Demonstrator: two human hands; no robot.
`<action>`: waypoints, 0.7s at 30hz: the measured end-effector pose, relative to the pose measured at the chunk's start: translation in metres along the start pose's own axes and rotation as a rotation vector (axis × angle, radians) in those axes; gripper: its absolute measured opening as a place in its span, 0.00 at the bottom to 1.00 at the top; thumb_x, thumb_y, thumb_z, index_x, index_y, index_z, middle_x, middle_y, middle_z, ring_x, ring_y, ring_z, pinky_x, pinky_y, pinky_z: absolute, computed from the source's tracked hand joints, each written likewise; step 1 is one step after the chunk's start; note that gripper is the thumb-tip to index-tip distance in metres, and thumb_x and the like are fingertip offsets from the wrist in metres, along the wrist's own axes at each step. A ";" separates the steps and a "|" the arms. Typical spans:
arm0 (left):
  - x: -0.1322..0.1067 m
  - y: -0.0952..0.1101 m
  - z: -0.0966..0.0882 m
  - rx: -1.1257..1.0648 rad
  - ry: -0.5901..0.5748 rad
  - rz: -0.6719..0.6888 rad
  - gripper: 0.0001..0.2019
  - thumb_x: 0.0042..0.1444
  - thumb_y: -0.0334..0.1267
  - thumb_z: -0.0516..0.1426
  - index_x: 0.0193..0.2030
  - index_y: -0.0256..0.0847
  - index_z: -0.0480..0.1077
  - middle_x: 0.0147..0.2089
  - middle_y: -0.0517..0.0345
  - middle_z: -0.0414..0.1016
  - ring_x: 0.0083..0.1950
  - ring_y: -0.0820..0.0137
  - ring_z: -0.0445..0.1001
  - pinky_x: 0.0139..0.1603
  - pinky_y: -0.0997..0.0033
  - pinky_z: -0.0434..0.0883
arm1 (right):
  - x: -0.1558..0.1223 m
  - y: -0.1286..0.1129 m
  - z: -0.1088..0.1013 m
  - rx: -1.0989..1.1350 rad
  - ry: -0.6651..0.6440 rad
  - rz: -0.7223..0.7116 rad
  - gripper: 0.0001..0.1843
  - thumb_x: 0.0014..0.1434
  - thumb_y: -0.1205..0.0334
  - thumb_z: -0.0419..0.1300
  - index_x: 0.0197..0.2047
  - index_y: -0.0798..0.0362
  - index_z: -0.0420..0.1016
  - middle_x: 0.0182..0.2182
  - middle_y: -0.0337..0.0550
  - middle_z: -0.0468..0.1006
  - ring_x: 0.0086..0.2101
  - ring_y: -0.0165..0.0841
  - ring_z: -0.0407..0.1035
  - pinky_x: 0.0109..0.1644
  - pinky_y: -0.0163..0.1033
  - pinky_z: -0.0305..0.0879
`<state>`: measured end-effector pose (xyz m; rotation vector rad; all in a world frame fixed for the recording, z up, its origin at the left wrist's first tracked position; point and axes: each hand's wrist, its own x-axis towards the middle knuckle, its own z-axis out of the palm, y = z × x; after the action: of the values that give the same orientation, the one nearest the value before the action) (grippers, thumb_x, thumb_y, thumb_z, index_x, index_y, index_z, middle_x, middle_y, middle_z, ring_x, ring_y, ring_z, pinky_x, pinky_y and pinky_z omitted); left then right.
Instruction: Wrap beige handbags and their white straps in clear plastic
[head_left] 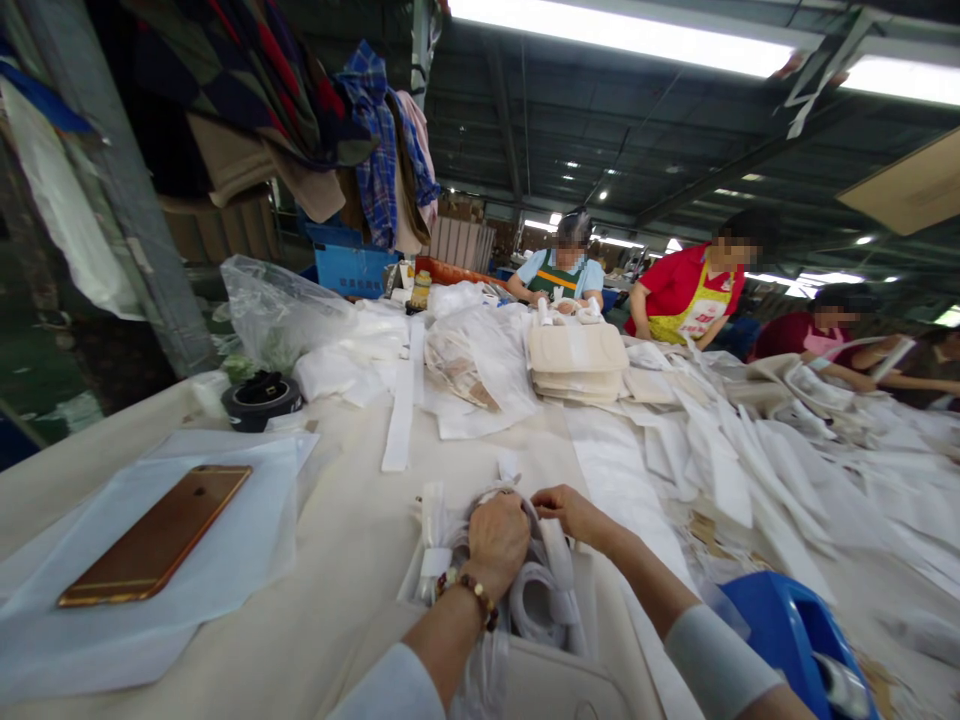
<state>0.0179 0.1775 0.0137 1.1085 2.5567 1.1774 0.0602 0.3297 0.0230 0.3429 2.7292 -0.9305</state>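
Observation:
In front of me lies a cream-coloured bag (559, 680), with straps wrapped in white paper or foam (536, 600) coiled on top of it. My left hand (499, 530), with a beaded bracelet on its wrist, reaches into the coil. Its fingers are curled down, and what they grip is hidden. At the coil's right side, my right hand (571, 512) has its fingers bent at the edge of the wrapping, seemingly pinching it. A white-wrapped strap end (433, 530) stands up left of my left hand.
On white sheets at the left lies a bronze phone (157, 535). Behind it are a black tape roll (262, 400) and clear plastic bags (281, 310). Stacked cream bags (577, 355) stand ahead. A blue tape dispenser (795, 640) sits at right, near white strips (720, 470). Several co-workers sit beyond.

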 end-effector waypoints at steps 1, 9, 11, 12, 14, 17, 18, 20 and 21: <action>0.001 0.002 -0.001 0.015 0.001 -0.052 0.08 0.61 0.35 0.53 0.32 0.37 0.70 0.34 0.58 0.73 0.38 0.69 0.73 0.41 0.66 0.70 | -0.001 0.000 -0.003 -0.053 0.010 0.004 0.13 0.61 0.55 0.56 0.37 0.58 0.72 0.29 0.36 0.74 0.30 0.29 0.70 0.37 0.38 0.68; -0.001 0.010 -0.011 -0.107 0.052 -0.186 0.10 0.47 0.28 0.52 0.22 0.39 0.73 0.26 0.53 0.75 0.30 0.68 0.69 0.34 0.69 0.61 | -0.028 -0.012 -0.027 -0.456 0.141 -0.024 0.05 0.52 0.71 0.59 0.32 0.56 0.76 0.36 0.44 0.77 0.37 0.34 0.71 0.49 0.46 0.61; -0.002 0.010 -0.013 -0.198 0.068 -0.181 0.09 0.45 0.28 0.51 0.20 0.39 0.71 0.23 0.56 0.72 0.28 0.69 0.66 0.31 0.70 0.59 | -0.033 -0.015 -0.029 -0.503 0.165 -0.045 0.09 0.49 0.74 0.56 0.30 0.55 0.77 0.38 0.47 0.77 0.38 0.37 0.71 0.50 0.46 0.59; -0.003 0.010 -0.014 -0.249 0.074 -0.179 0.09 0.44 0.28 0.51 0.19 0.39 0.70 0.21 0.58 0.70 0.27 0.70 0.65 0.30 0.71 0.58 | -0.034 -0.016 -0.029 -0.513 0.172 -0.053 0.11 0.49 0.74 0.55 0.31 0.55 0.78 0.38 0.47 0.77 0.39 0.37 0.72 0.50 0.45 0.59; -0.003 0.007 -0.014 -0.363 0.088 -0.171 0.08 0.42 0.29 0.51 0.18 0.39 0.68 0.19 0.61 0.66 0.26 0.71 0.63 0.30 0.72 0.58 | -0.036 -0.017 -0.030 -0.508 0.179 -0.069 0.14 0.53 0.72 0.53 0.37 0.53 0.78 0.41 0.47 0.78 0.41 0.37 0.72 0.48 0.41 0.61; -0.002 0.002 -0.012 -0.564 0.103 -0.167 0.06 0.41 0.31 0.52 0.17 0.39 0.66 0.18 0.63 0.64 0.26 0.72 0.63 0.30 0.72 0.58 | -0.037 -0.021 -0.031 -0.479 0.196 -0.073 0.17 0.59 0.68 0.50 0.47 0.51 0.75 0.45 0.45 0.78 0.45 0.36 0.72 0.48 0.38 0.62; -0.001 0.000 -0.011 -0.637 0.104 -0.169 0.06 0.40 0.32 0.52 0.17 0.39 0.66 0.18 0.62 0.65 0.26 0.71 0.64 0.31 0.72 0.59 | -0.037 -0.023 -0.033 -0.471 0.206 -0.067 0.18 0.59 0.67 0.49 0.48 0.52 0.74 0.45 0.46 0.78 0.45 0.37 0.72 0.48 0.38 0.62; -0.001 -0.001 -0.011 -0.785 0.099 -0.173 0.05 0.39 0.34 0.53 0.18 0.39 0.68 0.20 0.61 0.68 0.27 0.70 0.66 0.32 0.72 0.61 | -0.039 -0.029 -0.035 -0.455 0.228 -0.045 0.17 0.59 0.68 0.49 0.48 0.53 0.74 0.42 0.47 0.79 0.43 0.39 0.73 0.45 0.39 0.63; -0.001 -0.001 -0.012 -0.857 0.097 -0.175 0.05 0.38 0.35 0.53 0.19 0.38 0.69 0.20 0.60 0.70 0.28 0.70 0.67 0.33 0.72 0.62 | -0.040 -0.033 -0.037 -0.444 0.237 -0.032 0.17 0.58 0.69 0.50 0.47 0.53 0.75 0.39 0.47 0.80 0.41 0.39 0.74 0.43 0.39 0.63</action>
<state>0.0136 0.1689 0.0205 0.6075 1.7798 1.9974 0.0831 0.3218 0.0817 0.3396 3.0578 -0.2817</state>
